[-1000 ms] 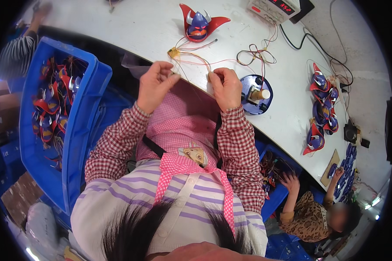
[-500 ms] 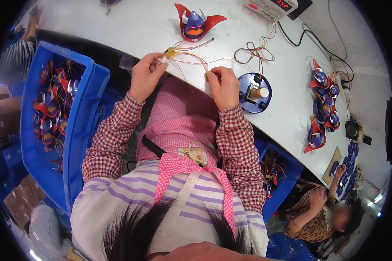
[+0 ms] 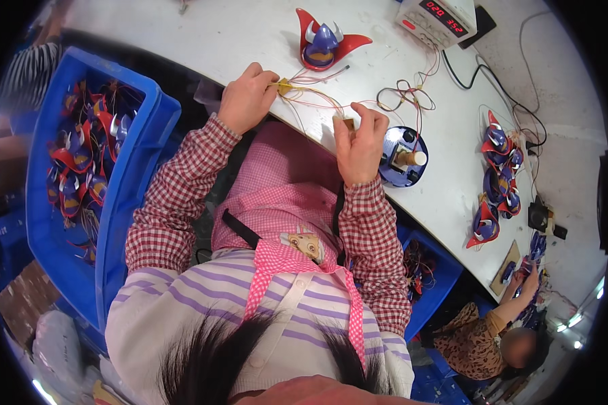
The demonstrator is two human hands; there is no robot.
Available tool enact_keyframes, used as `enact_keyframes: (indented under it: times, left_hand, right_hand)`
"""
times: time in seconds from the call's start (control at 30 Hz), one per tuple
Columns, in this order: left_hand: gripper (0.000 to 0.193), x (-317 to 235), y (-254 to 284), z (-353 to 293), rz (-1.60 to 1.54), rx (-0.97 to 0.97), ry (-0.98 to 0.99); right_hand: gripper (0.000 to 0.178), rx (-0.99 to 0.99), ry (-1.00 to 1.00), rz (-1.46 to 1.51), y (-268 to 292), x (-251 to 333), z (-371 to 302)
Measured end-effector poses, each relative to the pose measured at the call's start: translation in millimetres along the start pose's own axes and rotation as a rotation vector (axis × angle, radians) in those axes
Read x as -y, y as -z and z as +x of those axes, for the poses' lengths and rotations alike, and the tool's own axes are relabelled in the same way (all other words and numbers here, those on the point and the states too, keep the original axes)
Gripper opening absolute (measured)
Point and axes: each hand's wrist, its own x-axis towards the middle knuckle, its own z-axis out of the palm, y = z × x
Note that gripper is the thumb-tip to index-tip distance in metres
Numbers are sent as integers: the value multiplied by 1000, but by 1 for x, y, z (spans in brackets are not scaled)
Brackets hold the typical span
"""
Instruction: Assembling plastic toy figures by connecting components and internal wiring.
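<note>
At the near table edge, my left hand point(image 3: 248, 99) is closed in a pinch at the side of a small yellowish circuit board point(image 3: 285, 87). Thin red, yellow and dark wires fan out from this board. Between the thumb and fingers of my right hand point(image 3: 361, 145) sits a small brown piece point(image 3: 348, 124) at the wires' other end; its kind is unclear. The index finger is raised away from the thumb. A red-collared, purple toy head with silver horns point(image 3: 323, 46) stands beyond the board. Right of my right hand lies a round blue base point(image 3: 403, 156) with a cream cylinder on it.
A power supply point(image 3: 438, 20) with red digits stands at the back, its cables looping over the white table point(image 3: 203, 34). Several toy heads point(image 3: 498, 179) line the right side. Blue bins point(image 3: 108, 202) hold more at left and below right. A co-worker point(image 3: 473, 344) sits at lower right.
My right index finger has lifted away from the thumb. The view has shifted slightly, so the table things appear further right. The co-worker's hands have moved toward the table.
</note>
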Motion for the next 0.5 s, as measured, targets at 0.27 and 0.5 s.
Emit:
enact_keyframes:
  times: [0.27, 0.5]
  left_hand:
    - [19, -1, -4, 0, -16, -64, -59]
    - [18, -13, -8, -2, 44, -8, -62]
  right_hand:
    - [18, 218, 147, 151, -17, 33, 0]
    - [18, 84, 214, 218, -35, 15, 13]
